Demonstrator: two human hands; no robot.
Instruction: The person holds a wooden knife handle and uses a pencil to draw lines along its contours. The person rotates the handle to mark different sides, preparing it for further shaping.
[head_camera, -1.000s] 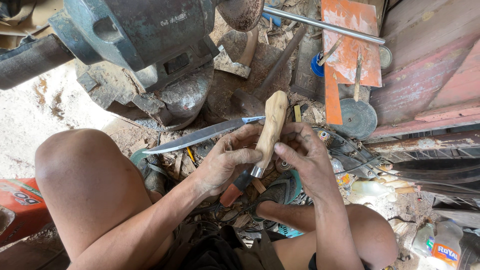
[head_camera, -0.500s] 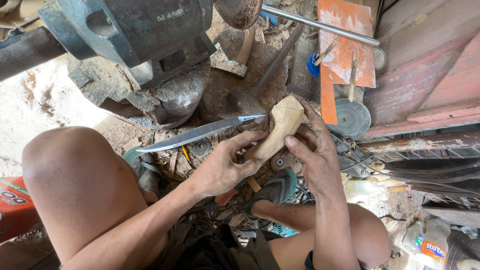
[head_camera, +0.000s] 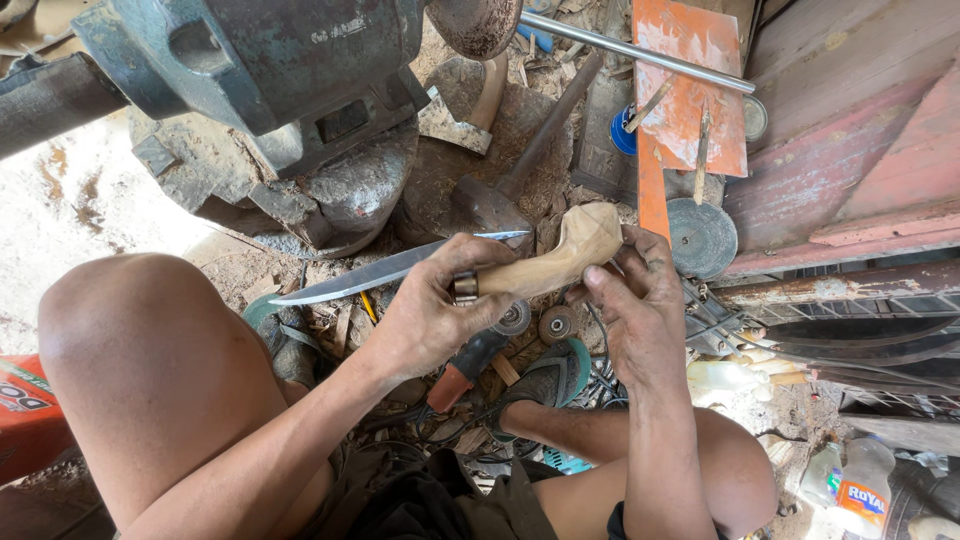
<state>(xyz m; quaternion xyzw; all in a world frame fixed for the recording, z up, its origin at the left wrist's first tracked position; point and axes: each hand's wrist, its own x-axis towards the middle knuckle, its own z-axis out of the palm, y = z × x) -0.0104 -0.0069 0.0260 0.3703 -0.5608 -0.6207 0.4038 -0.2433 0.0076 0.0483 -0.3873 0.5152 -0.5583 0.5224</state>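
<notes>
I hold a pale carved wooden handle (head_camera: 560, 260) with a metal ferrule at its left end. My left hand (head_camera: 435, 310) grips it at the ferrule, thumb over the top. My right hand (head_camera: 640, 300) cups the curved butt end from below and behind. A long bare steel blade (head_camera: 380, 272) shows just behind my left hand, pointing left over my left knee; its back end is hidden by my fingers, so I cannot tell what bears it.
A big blue-grey bench vise (head_camera: 250, 70) stands ahead at top left. A hammer (head_camera: 520, 165), a steel rod (head_camera: 630, 50), an orange board (head_camera: 690, 90), a grinding disc (head_camera: 702, 237) and an angle grinder (head_camera: 480, 355) lie on the sawdust-strewn ground. Red wooden planks (head_camera: 860, 140) rise at right.
The wooden handle has swung from upright to nearly level, butt end to the right. My right hand moved right to hold that end. The view has shifted slightly.
</notes>
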